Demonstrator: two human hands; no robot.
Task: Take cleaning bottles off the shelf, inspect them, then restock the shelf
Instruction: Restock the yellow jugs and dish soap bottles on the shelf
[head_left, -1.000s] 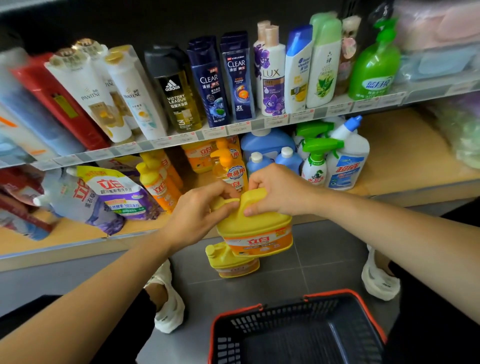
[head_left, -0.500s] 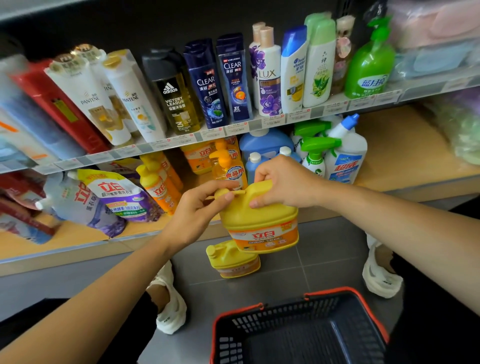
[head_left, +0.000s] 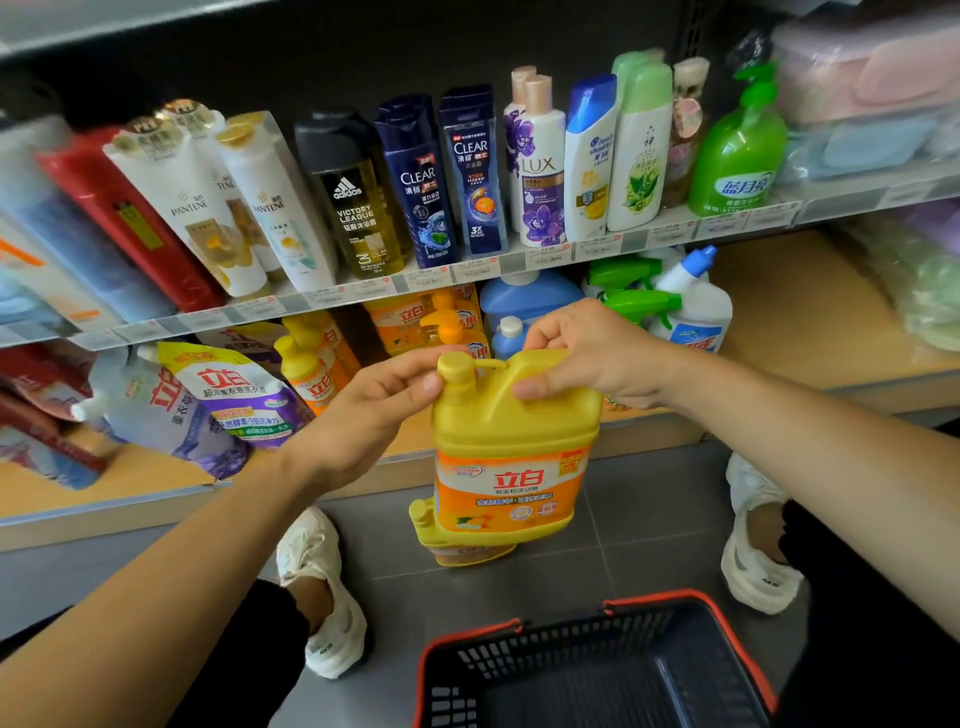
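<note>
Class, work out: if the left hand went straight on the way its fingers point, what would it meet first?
The cap of the yellow jug; the left hand looks to be pinching it, depth unclear.

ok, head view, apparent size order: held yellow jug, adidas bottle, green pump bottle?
1. held yellow jug, but it's nearest the camera.
2. adidas bottle and green pump bottle look alike; not ranked.

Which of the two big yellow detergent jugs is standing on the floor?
The lower jug, half hidden behind the upper jug held by the left hand and right hand.
</note>
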